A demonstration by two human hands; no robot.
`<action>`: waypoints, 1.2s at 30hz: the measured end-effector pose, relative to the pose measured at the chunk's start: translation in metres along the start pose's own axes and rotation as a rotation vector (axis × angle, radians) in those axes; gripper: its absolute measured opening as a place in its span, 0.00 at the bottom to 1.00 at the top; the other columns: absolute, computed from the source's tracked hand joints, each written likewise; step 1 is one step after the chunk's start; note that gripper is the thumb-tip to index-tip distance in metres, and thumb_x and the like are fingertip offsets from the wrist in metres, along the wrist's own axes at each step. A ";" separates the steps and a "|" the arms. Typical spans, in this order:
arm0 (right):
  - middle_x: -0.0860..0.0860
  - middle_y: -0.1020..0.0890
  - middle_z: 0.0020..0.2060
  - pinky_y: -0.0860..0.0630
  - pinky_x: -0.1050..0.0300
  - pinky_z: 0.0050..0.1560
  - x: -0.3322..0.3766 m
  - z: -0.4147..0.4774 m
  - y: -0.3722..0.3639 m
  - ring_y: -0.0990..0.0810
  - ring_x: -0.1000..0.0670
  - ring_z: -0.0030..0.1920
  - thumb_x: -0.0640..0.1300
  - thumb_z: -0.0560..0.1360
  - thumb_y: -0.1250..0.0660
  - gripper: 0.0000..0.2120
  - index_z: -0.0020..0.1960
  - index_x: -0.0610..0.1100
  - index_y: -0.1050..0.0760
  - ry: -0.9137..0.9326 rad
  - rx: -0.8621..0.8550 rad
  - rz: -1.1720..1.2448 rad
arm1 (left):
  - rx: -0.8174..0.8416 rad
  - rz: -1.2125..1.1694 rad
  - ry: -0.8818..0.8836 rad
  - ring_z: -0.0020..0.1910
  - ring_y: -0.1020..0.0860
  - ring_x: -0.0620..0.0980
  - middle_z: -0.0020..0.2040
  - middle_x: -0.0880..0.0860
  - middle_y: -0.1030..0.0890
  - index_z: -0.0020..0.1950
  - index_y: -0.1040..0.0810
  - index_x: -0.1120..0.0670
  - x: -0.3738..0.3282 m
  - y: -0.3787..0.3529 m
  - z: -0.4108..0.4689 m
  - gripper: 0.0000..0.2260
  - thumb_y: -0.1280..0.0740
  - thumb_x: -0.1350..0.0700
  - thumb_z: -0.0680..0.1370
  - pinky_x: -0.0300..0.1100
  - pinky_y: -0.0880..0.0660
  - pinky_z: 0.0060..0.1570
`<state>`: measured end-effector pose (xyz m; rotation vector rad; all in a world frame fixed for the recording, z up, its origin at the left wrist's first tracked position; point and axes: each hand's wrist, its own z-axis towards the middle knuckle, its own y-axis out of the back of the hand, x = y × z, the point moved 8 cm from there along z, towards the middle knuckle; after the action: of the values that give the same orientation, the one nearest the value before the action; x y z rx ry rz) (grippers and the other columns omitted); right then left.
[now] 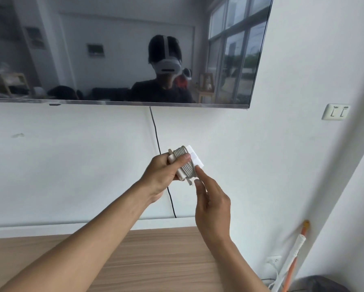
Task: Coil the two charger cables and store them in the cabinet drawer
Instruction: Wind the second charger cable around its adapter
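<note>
No readable text; charger [194, 158] face washed out, maybe blank.

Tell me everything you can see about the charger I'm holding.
The charger is a small white to off-white block, plastic by the look of it, held tilted in the air above the wooden top. A pale grey cable is wound round its middle in tight, even turns, and a short end sticks out at the bottom. The left hand grips it, with the thumb pressed on the coil. The right hand touches its lower right edge with a straight forefinger. Its plug cannot be made out.
</note>
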<state>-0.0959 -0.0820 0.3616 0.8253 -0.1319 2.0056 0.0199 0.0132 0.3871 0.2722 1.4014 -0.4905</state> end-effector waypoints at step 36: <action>0.57 0.24 0.42 0.33 0.56 0.20 0.049 -0.014 -0.024 0.33 0.48 0.25 0.44 0.79 0.43 0.05 0.49 0.49 0.29 0.400 0.428 -0.301 | 0.102 -0.010 -0.032 0.41 0.24 0.55 0.42 0.56 0.25 0.54 0.27 0.56 -0.015 0.020 -0.039 0.09 0.30 0.60 0.76 0.51 0.30 0.43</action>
<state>-0.1007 -0.0275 0.3749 0.6372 0.6330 1.8889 -0.0061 0.0516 0.3934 0.3390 1.3494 -0.5735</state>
